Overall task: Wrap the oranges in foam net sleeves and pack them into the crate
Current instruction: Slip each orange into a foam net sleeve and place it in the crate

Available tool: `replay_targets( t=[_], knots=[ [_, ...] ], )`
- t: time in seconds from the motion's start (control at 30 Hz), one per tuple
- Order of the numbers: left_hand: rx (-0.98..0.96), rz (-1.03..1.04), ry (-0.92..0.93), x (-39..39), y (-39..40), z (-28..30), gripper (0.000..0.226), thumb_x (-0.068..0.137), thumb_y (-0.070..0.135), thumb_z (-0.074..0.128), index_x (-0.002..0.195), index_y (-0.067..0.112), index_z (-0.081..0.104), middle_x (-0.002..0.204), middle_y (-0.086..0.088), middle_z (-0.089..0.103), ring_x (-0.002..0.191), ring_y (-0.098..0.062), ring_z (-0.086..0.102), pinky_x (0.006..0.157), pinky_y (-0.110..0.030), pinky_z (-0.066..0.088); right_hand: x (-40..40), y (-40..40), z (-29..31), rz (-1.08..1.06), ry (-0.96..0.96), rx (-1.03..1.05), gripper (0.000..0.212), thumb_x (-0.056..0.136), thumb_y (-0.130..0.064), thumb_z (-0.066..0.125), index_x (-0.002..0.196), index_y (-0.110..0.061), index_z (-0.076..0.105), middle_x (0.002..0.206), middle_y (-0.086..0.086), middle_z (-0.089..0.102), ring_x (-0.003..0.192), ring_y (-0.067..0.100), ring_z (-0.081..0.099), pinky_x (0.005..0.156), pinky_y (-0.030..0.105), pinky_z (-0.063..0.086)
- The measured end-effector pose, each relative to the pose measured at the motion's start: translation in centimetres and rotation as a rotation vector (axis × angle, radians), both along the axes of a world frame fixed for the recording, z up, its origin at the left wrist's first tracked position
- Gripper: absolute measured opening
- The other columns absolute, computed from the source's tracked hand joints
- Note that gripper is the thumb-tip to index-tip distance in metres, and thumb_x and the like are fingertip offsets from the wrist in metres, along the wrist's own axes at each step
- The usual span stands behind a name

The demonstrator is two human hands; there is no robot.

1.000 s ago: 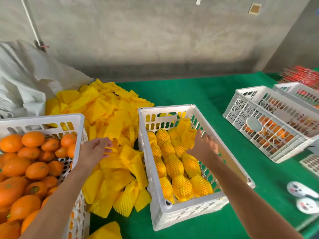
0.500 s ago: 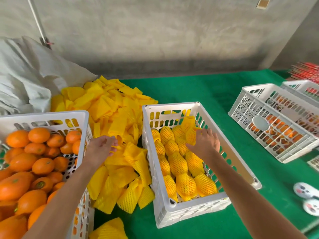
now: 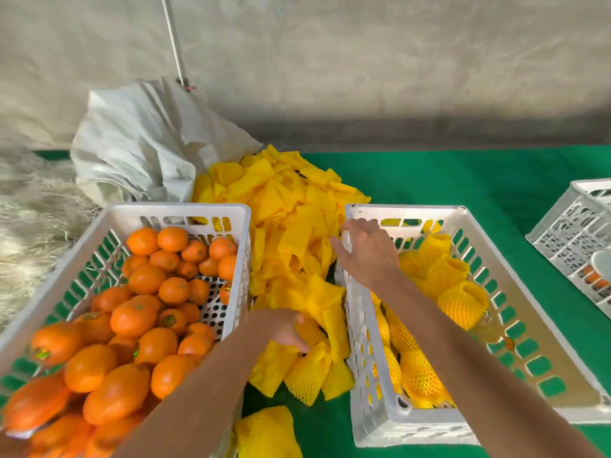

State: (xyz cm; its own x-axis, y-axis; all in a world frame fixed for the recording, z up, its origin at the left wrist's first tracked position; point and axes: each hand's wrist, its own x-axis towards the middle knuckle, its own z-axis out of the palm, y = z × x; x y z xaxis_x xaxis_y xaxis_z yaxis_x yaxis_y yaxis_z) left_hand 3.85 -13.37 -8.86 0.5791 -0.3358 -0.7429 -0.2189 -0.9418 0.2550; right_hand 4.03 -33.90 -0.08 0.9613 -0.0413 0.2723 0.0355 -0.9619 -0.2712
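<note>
Bare oranges (image 3: pixel 145 279) fill the white crate (image 3: pixel 178 211) at the left. A pile of yellow foam net sleeves (image 3: pixel 291 206) lies between it and the white packing crate (image 3: pixel 413 211), which holds several sleeved oranges (image 3: pixel 463 302). My left hand (image 3: pixel 284 330) is down in the near part of the pile, fingers and thumb curled round a sleeve. My right hand (image 3: pixel 367 249) reaches across the packing crate's left wall with fingers spread, fingertips at the edge of the pile, holding nothing.
A crumpled white sack (image 3: pixel 142 143) stands behind the orange crate. Another white crate (image 3: pixel 575 233) with oranges sits at the far right on the green table cover (image 3: pixel 463 173). One loose sleeve (image 3: pixel 267 431) lies near the front edge. A concrete wall rises behind.
My right hand left the sleeved oranges and swung left over the crate wall toward the pile. My left hand drew back toward me within the pile. The view turned left.
</note>
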Motion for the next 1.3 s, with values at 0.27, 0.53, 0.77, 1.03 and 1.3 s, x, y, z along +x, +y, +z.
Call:
replay_targets(
  t=[0.27,0.53,0.77,1.03,1.3],
  knots=[
    [-0.197,0.193,-0.178,0.0,-0.4,1.0,0.057,0.09,0.031,0.078,0.14,0.016,0.054,0.144,-0.008,0.052,0.13,-0.029,0.053,0.099,-0.038,0.048,1.1,4.2,-1.7,0.1,0.019,0.085,0.034,0.102,-0.042,0.051,0.119,-0.018,0.067,0.116,0.002,0.07,0.113,0.023,0.06,0.094,0.04,0.048],
    [-1.185,0.902,-0.483,-0.1,0.9,4.2,0.038,0.089,0.039,0.076,0.115,0.012,0.073,0.059,0.007,0.048,0.055,-0.008,0.053,0.068,-0.048,0.063,1.1,5.3,-2.8,0.276,0.204,0.629,0.036,0.103,-0.052,0.05,0.103,-0.025,0.074,0.094,-0.013,0.071,0.09,0.003,0.064,0.074,0.026,0.05],
    [-1.504,1.16,-0.283,0.9,1.6,5.6,0.048,0.079,0.035,0.083,0.113,0.002,0.074,0.095,-0.024,0.067,0.09,-0.027,0.067,0.079,-0.035,0.056,0.3,5.8,-1.5,0.391,0.277,1.083,0.019,0.09,-0.045,0.073,0.102,-0.033,0.08,0.099,-0.011,0.078,0.098,0.005,0.072,0.08,0.018,0.055],
    [-1.612,1.245,-0.185,0.6,1.7,6.4,0.051,0.075,0.026,0.086,0.12,0.005,0.072,0.104,-0.026,0.071,0.095,-0.03,0.065,0.09,-0.044,0.053,0.4,6.1,-1.5,0.158,0.188,1.163,0.009,0.096,-0.019,0.07,0.098,-0.023,0.078,0.092,-0.006,0.078,0.091,0.011,0.073,0.072,0.022,0.058],
    [-1.096,0.711,-0.918,0.2,4.4,7.0,0.021,0.097,0.008,0.069,0.116,0.012,0.075,0.101,-0.005,0.06,0.092,-0.014,0.065,0.066,-0.018,0.058,0.1,7.0,0.1,-0.095,0.383,2.134,0.016,0.097,-0.003,0.063,0.112,0.001,0.064,0.108,0.018,0.075,0.101,0.028,0.072,0.074,0.036,0.063]
  ],
)
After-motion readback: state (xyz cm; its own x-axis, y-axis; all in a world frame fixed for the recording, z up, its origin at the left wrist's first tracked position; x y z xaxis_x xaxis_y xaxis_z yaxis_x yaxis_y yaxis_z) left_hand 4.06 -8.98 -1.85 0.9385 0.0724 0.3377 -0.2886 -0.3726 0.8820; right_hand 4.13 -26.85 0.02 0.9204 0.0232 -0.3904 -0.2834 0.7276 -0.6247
